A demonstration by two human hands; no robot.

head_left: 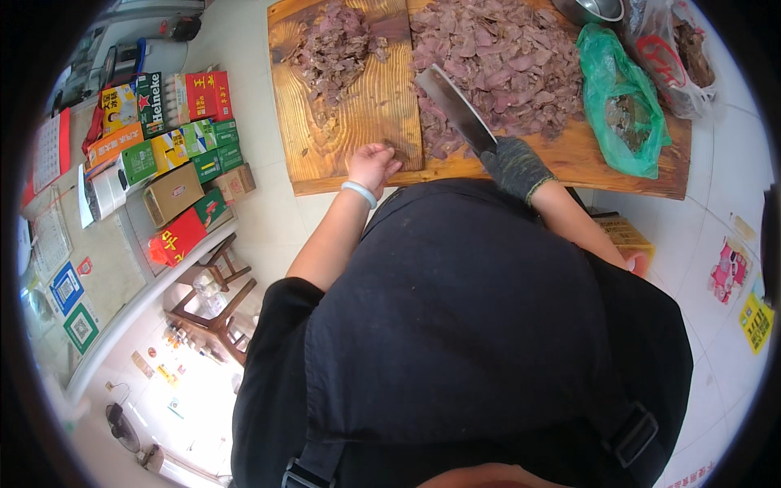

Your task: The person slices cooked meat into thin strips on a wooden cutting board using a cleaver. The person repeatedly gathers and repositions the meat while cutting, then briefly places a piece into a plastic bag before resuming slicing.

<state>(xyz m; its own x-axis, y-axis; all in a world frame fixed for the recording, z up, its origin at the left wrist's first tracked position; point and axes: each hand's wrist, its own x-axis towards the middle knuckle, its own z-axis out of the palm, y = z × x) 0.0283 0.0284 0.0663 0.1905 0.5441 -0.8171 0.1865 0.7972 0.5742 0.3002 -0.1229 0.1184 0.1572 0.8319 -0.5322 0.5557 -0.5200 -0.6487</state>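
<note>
My right hand (pixel 517 169), in a dark knitted glove, grips the handle of a broad-bladed cleaver (pixel 456 105). The blade points up and to the left, over the near left edge of a large heap of sliced cooked meat (pixel 500 58). My bare left hand (pixel 368 166), with a pale bangle at the wrist, pinches a small brown piece of meat (pixel 399 156) at the near right corner of a wooden cutting board (pixel 360 137). Farther up that board lies a smaller pile of chopped meat (pixel 338 52).
Beneath the board and heap is a wooden table (pixel 647 183). A green plastic bag (pixel 656 137), a white plastic bag with contents (pixel 677 67) and a metal bowl (pixel 595 9) stand at right. Stacked drink cartons (pixel 177 183) and a wooden stool (pixel 210 317) are at left.
</note>
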